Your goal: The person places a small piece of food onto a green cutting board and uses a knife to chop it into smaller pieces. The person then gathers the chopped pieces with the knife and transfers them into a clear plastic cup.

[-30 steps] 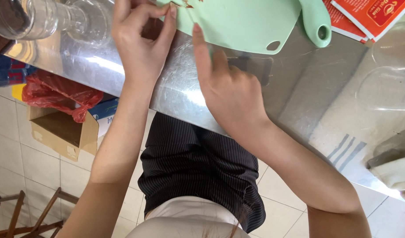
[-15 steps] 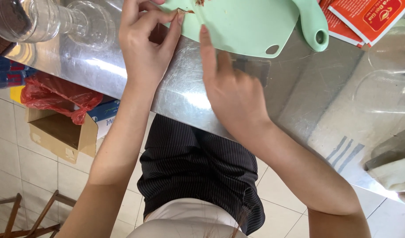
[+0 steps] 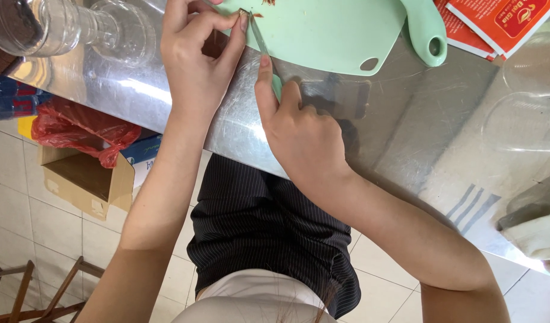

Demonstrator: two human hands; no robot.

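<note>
At the bench's near edge lies a green board; the right hand grips a knife, forefinger steadying its spine, while the left hand's fingertips pinch a small brown scrap still.

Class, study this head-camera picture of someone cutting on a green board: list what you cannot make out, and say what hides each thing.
- Food being cut: head view, a tiny brown bit pinched by the left hand at the top edge; its kind is unclear.
- Knife: only the thin blade shows; the right hand covers the handle.
- Cutting board: its far part is cut off by the top edge.
- Glass jar: top cropped, contents unclear.
</note>
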